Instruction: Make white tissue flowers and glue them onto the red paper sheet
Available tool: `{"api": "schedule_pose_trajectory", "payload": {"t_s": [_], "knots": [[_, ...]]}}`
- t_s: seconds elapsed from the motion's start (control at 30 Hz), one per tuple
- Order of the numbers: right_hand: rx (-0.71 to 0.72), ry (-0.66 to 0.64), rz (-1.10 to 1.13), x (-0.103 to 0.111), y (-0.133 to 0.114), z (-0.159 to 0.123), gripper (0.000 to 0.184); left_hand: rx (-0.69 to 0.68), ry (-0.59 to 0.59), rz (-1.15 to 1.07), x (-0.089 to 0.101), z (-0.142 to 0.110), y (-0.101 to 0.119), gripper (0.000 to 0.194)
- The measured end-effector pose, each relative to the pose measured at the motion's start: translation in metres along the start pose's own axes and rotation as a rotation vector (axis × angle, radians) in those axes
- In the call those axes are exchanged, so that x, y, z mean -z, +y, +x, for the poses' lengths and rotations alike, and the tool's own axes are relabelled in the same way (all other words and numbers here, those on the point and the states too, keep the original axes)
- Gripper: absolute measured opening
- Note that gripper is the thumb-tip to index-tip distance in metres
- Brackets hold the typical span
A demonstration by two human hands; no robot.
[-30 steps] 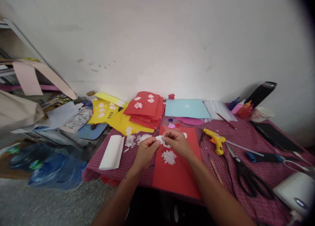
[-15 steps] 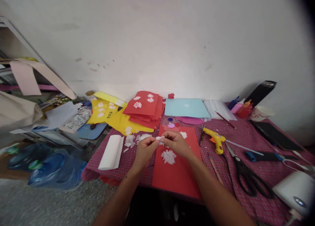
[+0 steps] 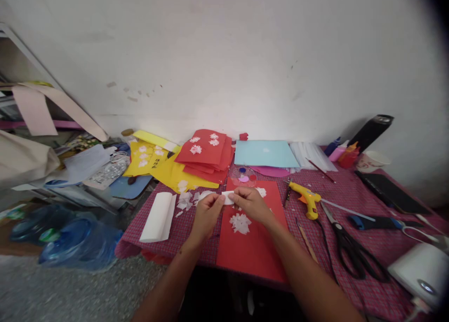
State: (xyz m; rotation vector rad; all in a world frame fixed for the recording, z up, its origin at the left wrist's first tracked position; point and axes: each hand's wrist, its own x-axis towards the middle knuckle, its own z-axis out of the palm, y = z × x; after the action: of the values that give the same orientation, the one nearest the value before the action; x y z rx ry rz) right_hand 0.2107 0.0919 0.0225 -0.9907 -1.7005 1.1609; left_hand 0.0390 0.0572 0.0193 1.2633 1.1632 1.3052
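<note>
One white paper piece (image 3: 228, 197) is pinched between the left hand (image 3: 208, 213) and right hand (image 3: 253, 204), above the far part of one red sheet (image 3: 250, 252); one glue gun (image 3: 307, 199) lies right of the sheet; both hands angle inward

A red-checked, cloth-covered table (image 3: 135, 233) bears 1 rectangular red paper sheet (image 3: 249, 254), 1 yellow plastic glue gun (image 3: 308, 199) right of it

Head-worn view, from above the forearms, facing forward and down across the table (image 3: 205, 235)
</note>
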Motion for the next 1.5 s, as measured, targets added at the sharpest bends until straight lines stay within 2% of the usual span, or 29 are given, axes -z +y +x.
{"api": "schedule_pose_trajectory", "payload": {"t_s": [0.17, 0.43, 0.73, 0.9, 1.07, 1.33, 1.5], "knots": [[-0.001, -0.005, 0.002, -0.001, 0.001, 0.000, 0.040, -0.022, -0.028, 0.017, -0.003, -0.001, 0.006, 0.021], [0.004, 0.001, 0.027, 0.000, 0.003, 0.001, 0.045, -0.022, -0.051, 0.050, -0.004, 0.000, 0.006, 0.027], [0.007, -0.007, 0.136, 0.000, 0.003, 0.002, 0.035, -0.051, -0.076, 0.201, -0.002, -0.001, 0.011, 0.033], [-0.009, 0.005, 0.122, -0.001, 0.002, 0.002, 0.035, -0.098, -0.028, 0.252, -0.002, -0.001, 0.012, 0.032], [-0.016, 0.000, 0.089, -0.001, 0.002, 0.002, 0.038, -0.107, 0.042, 0.146, -0.004, 0.000, 0.009, 0.022], [-0.018, 0.022, 0.079, 0.000, 0.001, 0.002, 0.040, -0.082, 0.022, 0.181, -0.005, 0.001, 0.009, 0.030], [-0.004, -0.019, 0.172, 0.000, -0.002, 0.002, 0.034, -0.085, 0.006, 0.217, -0.005, 0.000, 0.010, 0.031]]}}
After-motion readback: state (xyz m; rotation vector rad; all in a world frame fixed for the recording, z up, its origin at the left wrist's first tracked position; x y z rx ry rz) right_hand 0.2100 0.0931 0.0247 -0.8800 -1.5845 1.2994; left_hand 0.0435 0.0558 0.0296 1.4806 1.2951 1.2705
